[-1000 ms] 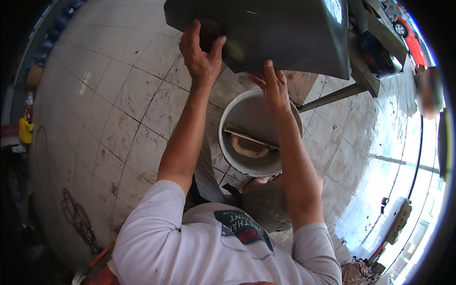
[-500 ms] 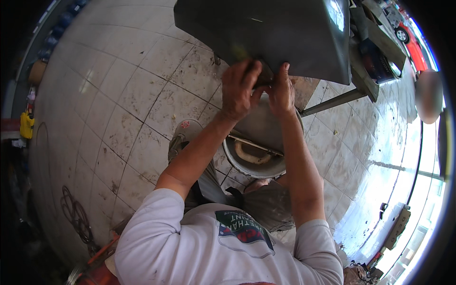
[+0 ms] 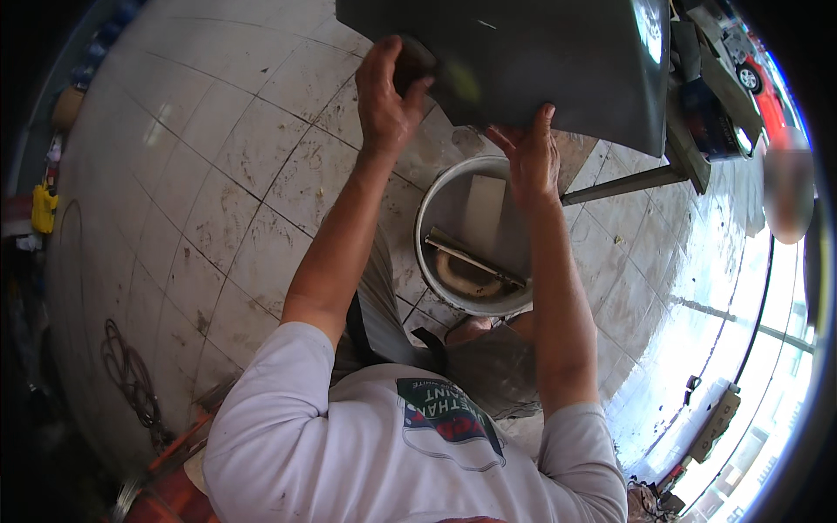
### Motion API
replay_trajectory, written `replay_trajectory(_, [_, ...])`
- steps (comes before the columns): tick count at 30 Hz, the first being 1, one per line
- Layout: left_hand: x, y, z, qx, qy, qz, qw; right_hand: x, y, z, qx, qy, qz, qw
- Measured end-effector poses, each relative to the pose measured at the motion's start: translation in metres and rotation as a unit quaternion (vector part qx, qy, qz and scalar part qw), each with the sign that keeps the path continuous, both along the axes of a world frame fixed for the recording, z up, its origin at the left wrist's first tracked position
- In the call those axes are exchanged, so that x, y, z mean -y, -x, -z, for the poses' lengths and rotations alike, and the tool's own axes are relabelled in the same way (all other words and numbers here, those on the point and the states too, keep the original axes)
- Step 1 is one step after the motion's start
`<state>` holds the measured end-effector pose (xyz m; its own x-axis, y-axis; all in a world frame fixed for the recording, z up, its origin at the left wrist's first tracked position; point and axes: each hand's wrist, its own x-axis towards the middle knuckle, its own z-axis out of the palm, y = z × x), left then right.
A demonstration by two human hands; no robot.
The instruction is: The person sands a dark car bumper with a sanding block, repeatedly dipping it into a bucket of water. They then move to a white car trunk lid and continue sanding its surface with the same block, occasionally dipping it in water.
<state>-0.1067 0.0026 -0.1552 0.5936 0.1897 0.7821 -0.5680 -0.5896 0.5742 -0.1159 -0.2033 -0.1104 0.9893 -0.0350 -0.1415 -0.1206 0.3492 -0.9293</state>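
A dark grey curved panel (image 3: 558,65) spans the upper middle. My left hand (image 3: 394,87) is curled round a small dark pad (image 3: 411,61), pressed to the panel's left part, where a yellowish smudge shows. My right hand (image 3: 532,152) grips the panel's lower edge, thumb on its face and fingers partly hidden. Below it stands a round metal basin (image 3: 421,244) of cloudy water, holding a long-bladed tool with a curved pale handle (image 3: 466,279) and a pale rectangular piece or reflection that I cannot make out.
A metal stand (image 3: 628,183) supports the right side, beside a dark can (image 3: 706,118). A coiled hose (image 3: 131,375) lies on the stained tile floor (image 3: 218,174) at left. Blue containers (image 3: 109,30) line the left edge. A red car (image 3: 767,105) is far right, near a blurred oval shape (image 3: 785,192).
My left hand with the pad swept down and right to beside my right hand, then back up and left. My right hand stays on the edge; the view has shifted slightly.
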Motion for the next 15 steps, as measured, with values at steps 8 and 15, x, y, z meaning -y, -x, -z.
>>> replay_trajectory(8, [-0.014,0.003,-0.003,0.007,-0.182,0.037,0.982,0.000,0.003,0.000,0.016,-0.006,-0.010,1.000])
replay_trajectory(15, [-0.017,0.008,-0.028,0.077,-0.295,0.051,0.951,0.000,0.003,0.000,0.020,-0.005,-0.020,1.000])
